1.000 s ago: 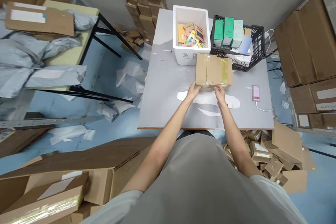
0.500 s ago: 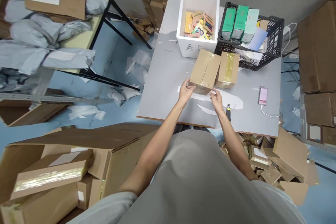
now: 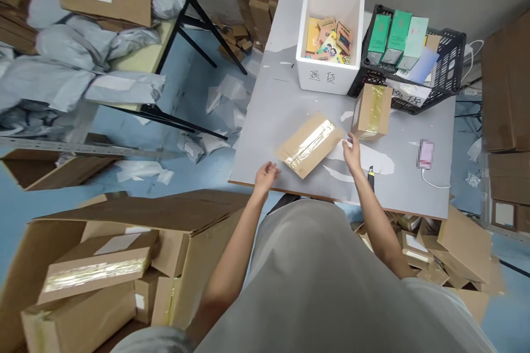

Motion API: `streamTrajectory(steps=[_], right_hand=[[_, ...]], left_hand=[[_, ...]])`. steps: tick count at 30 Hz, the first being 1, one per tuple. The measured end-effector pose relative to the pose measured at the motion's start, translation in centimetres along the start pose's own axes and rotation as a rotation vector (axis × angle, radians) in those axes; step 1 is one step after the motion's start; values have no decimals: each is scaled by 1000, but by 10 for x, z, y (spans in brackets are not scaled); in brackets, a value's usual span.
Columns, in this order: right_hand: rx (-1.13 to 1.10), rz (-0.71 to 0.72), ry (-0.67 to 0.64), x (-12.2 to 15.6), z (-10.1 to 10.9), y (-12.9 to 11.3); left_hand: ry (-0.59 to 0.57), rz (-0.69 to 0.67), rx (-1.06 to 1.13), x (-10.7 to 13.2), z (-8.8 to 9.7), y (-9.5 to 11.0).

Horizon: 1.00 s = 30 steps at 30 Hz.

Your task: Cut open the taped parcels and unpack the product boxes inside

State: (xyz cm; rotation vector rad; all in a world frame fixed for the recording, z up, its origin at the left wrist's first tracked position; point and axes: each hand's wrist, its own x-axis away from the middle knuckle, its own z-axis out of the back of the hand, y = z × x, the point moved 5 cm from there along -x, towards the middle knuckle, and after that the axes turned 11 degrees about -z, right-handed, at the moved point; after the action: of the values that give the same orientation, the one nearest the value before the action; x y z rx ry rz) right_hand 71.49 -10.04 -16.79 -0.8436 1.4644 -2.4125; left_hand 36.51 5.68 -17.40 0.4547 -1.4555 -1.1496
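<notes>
A brown cardboard box [image 3: 311, 144] lies slanted over the grey table, slightly smeared by motion, with a shiny strip of tape along the face toward me. My left hand [image 3: 267, 177] is off its lower left side, fingers loosely bent and holding nothing. At the box's right end is my right hand [image 3: 351, 153], its fingers apart beside the corner; whether they touch it I cannot tell. A second taped box [image 3: 373, 112] stands behind my right hand. Close to my right wrist lies a black and yellow box cutter [image 3: 371, 177].
Behind the boxes are a white foam bin [image 3: 329, 74] with small packs and a black crate [image 3: 445, 74] with green boxes. A phone [image 3: 425, 154] with a cable lies on the right of the table [image 3: 265, 121]. A large carton [image 3: 207, 242] of parcels stands at lower left.
The box between my hands has turned over and come down-left, away from the foam bin, now showing its taped face. My left hand has moved off it; the view has shifted slightly.
</notes>
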Motion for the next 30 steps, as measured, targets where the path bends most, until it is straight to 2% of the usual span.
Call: streamTrajectory(steps=[3, 6, 9, 12, 15, 17, 19, 22, 25, 30], right_hand=[[34, -14, -103, -41, -4, 2], [38, -4, -142, -35, -10, 14], [62, -11, -95, 4, -6, 37], [87, -50, -87, 58, 1, 67], [96, -125, -125, 104, 2, 96], [106, -178, -128, 119, -2, 110], [115, -215, -118, 121, -10, 117], [117, -237, -107, 109, -27, 119], [109, -232, -91, 99, -37, 112], [72, -168, -69, 107, -20, 84]], left_hand=[[-167, 80, -10, 15, -16, -22], [-290, 43, 23, 17, -26, -27], [-375, -67, 34, 1, -18, -22], [-370, -179, 45, -24, 6, -18], [-361, -240, 55, -44, 28, -23], [-368, -224, 28, -53, 34, -32], [-371, -196, -39, -57, 32, -43], [-370, -188, -118, -60, 18, -55], [-360, -202, -130, -60, 6, -58], [-293, -291, -123, -54, 11, -42]])
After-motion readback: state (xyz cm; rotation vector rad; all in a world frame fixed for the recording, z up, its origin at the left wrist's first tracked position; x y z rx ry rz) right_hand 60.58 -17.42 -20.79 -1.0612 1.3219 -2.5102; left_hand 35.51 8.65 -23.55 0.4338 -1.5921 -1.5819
